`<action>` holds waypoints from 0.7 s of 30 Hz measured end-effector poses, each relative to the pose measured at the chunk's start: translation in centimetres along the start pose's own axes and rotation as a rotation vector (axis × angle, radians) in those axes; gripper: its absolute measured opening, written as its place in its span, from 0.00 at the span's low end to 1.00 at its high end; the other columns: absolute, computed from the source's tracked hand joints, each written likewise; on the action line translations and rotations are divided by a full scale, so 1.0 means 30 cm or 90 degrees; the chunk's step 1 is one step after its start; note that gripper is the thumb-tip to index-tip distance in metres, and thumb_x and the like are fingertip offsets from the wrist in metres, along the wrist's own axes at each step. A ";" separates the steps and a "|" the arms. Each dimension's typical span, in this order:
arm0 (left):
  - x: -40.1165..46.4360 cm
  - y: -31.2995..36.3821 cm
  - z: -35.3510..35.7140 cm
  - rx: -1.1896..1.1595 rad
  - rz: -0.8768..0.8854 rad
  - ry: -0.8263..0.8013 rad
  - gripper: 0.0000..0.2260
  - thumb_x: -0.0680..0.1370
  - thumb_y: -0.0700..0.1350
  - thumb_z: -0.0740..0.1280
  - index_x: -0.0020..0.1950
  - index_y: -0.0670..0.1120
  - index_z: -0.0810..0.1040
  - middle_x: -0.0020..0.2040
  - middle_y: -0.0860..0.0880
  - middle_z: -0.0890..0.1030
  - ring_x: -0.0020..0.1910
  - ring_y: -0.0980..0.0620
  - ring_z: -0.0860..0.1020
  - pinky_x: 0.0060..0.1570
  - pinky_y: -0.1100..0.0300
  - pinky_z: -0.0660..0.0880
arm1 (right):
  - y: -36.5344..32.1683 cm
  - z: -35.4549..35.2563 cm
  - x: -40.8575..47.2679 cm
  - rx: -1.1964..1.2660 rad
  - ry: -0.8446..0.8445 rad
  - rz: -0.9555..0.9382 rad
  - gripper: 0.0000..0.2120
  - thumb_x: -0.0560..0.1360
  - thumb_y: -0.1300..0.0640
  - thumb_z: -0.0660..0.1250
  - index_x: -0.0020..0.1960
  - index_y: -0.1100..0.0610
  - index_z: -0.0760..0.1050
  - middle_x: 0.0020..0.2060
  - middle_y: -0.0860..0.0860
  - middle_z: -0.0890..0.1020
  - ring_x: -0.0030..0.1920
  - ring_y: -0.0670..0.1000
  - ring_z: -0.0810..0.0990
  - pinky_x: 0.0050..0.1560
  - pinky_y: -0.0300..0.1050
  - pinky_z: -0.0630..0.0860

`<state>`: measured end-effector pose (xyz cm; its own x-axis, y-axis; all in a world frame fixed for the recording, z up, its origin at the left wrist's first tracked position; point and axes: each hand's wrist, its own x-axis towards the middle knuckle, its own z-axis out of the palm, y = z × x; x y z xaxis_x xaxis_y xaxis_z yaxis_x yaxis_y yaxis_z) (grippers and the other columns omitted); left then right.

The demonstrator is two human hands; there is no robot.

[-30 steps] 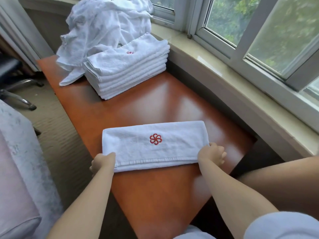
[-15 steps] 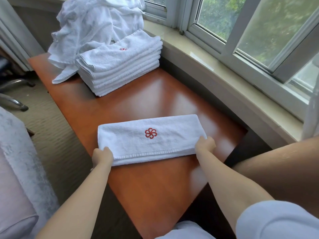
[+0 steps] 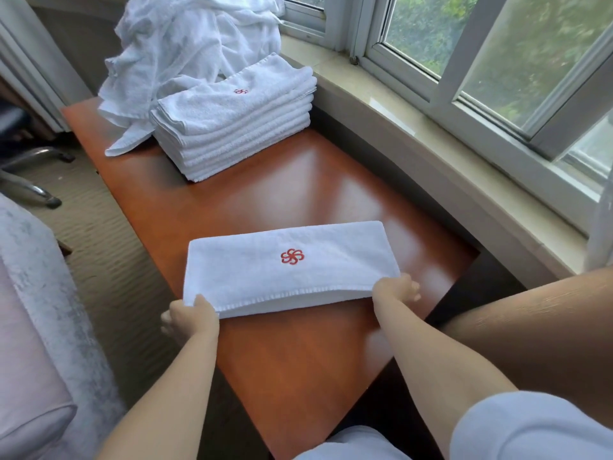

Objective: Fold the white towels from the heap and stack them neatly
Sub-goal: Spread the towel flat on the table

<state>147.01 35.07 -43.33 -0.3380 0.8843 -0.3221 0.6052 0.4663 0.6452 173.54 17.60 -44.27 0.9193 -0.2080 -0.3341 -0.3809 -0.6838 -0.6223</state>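
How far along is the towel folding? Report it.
Done: a stack of folded towels sits at the table's far end. In hand: the left hand and right hand grip the near corners of a folded towel, its near edge lifted. Left: that towel is not yet stacked, and the heap remains unfolded.

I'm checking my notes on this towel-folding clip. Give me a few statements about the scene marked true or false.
1. Both hands, left hand and right hand, grip the near edge of the folded towel. True.
2. The towel's logo is blue. False: it is red.
3. The stack of folded towels sits on the windowsill. False: it sits on the wooden table.
4. The unfolded heap lies behind the stack. True.
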 end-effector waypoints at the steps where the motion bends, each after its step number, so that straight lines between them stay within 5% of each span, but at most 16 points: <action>1: -0.005 -0.008 0.004 -0.012 -0.071 -0.030 0.20 0.77 0.47 0.66 0.64 0.35 0.73 0.67 0.36 0.69 0.65 0.35 0.68 0.64 0.46 0.67 | 0.013 0.001 -0.008 -0.053 -0.022 0.025 0.22 0.74 0.65 0.58 0.66 0.58 0.72 0.65 0.57 0.68 0.63 0.59 0.65 0.59 0.52 0.68; 4: 0.011 -0.039 -0.009 -0.054 -0.141 -0.094 0.21 0.74 0.49 0.70 0.63 0.38 0.77 0.62 0.38 0.76 0.57 0.36 0.76 0.57 0.47 0.75 | 0.026 -0.008 -0.002 0.035 -0.070 0.063 0.22 0.73 0.64 0.60 0.66 0.56 0.72 0.67 0.55 0.67 0.62 0.58 0.67 0.62 0.52 0.69; 8: 0.035 -0.045 -0.050 -0.101 -0.092 -0.112 0.13 0.73 0.42 0.72 0.54 0.36 0.81 0.52 0.38 0.82 0.48 0.39 0.81 0.46 0.52 0.77 | 0.007 -0.026 -0.020 0.234 -0.092 0.088 0.15 0.74 0.66 0.59 0.59 0.59 0.73 0.52 0.53 0.77 0.47 0.55 0.74 0.47 0.44 0.71; 14: 0.009 -0.026 -0.142 -0.202 -0.268 -0.309 0.15 0.73 0.39 0.72 0.58 0.41 0.75 0.47 0.45 0.75 0.45 0.51 0.75 0.49 0.56 0.73 | 0.029 -0.105 -0.125 0.285 -0.109 0.139 0.18 0.77 0.62 0.58 0.66 0.60 0.70 0.61 0.57 0.77 0.56 0.57 0.78 0.46 0.45 0.70; 16: -0.022 -0.038 -0.174 -0.260 -0.278 -0.344 0.15 0.74 0.44 0.70 0.59 0.45 0.72 0.52 0.47 0.73 0.53 0.50 0.75 0.52 0.55 0.73 | 0.030 -0.137 -0.190 0.310 -0.167 0.173 0.17 0.80 0.58 0.57 0.67 0.60 0.71 0.62 0.55 0.77 0.56 0.56 0.77 0.46 0.45 0.69; 21: -0.126 0.005 -0.236 -0.455 -0.189 -0.403 0.17 0.74 0.43 0.65 0.63 0.46 0.75 0.51 0.47 0.77 0.52 0.48 0.75 0.53 0.54 0.73 | -0.023 -0.167 -0.333 0.433 -0.256 0.077 0.08 0.74 0.55 0.58 0.51 0.54 0.72 0.42 0.50 0.75 0.43 0.53 0.73 0.44 0.45 0.69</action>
<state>143.27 31.65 -37.11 0.1673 0.6802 -0.7137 -0.0872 0.7313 0.6765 165.10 16.65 -36.96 0.8104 0.1035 -0.5767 -0.5725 -0.0694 -0.8170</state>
